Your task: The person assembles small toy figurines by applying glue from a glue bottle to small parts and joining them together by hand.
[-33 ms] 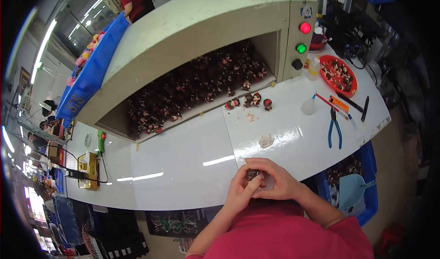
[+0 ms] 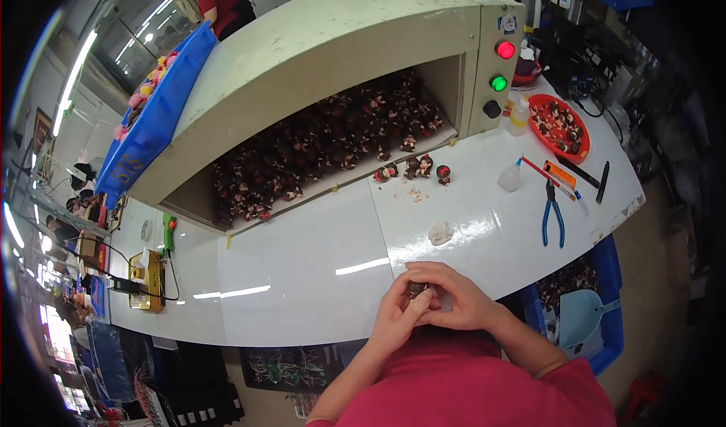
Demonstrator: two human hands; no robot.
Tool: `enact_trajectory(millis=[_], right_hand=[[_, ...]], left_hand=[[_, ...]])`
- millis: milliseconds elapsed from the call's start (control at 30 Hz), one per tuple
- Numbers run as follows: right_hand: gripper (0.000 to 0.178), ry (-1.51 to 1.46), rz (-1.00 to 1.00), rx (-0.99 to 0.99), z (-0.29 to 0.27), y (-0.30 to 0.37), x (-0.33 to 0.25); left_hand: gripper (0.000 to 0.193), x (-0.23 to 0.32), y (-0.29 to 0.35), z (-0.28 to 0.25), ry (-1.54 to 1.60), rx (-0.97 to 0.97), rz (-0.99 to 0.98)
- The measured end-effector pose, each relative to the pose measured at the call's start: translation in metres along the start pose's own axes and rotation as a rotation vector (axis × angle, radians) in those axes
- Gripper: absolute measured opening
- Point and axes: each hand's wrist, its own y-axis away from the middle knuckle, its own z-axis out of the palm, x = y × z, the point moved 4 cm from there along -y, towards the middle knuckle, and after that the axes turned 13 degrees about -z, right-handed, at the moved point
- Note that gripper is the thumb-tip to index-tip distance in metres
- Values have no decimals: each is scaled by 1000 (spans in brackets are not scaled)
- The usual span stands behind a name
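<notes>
A small dark brown figurine (image 2: 415,288) sits between my two hands at the table's front edge, mostly covered by fingers. My left hand (image 2: 395,317) is closed around its left side, thumb pressed toward the middle. Curled over it from the right, my right hand (image 2: 463,297) touches it with its fingertips. Just beyond my hands lies a crumpled whitish lump (image 2: 440,233). Farther off, a few brown figurines with red and pale parts (image 2: 417,167) stand near pale crumbs (image 2: 415,195).
A cream machine (image 2: 318,56) with an opening full of dark figurines (image 2: 325,139) spans the back. To the right are pliers (image 2: 553,217), a dropper bottle (image 2: 510,176), pens (image 2: 603,181) and a red bowl (image 2: 538,141). A blue bin with a dustpan (image 2: 582,315) stands below.
</notes>
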Motion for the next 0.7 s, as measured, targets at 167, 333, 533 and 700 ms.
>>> enact_trajectory(millis=[167, 333, 533, 700], right_hand=[[42, 70, -31, 32, 3, 1, -6], [35, 405, -16, 73, -11, 3, -30], [23, -299, 720, 138, -60, 97, -67], [25, -126, 1174, 291, -105, 276, 16]], left_hand=[[38, 18, 12, 8, -76, 3, 42], [50, 21, 16, 19, -103, -55, -8], [58, 35, 25, 16, -382, -205, -117], [44, 42, 23, -4, -583, -170, -58]])
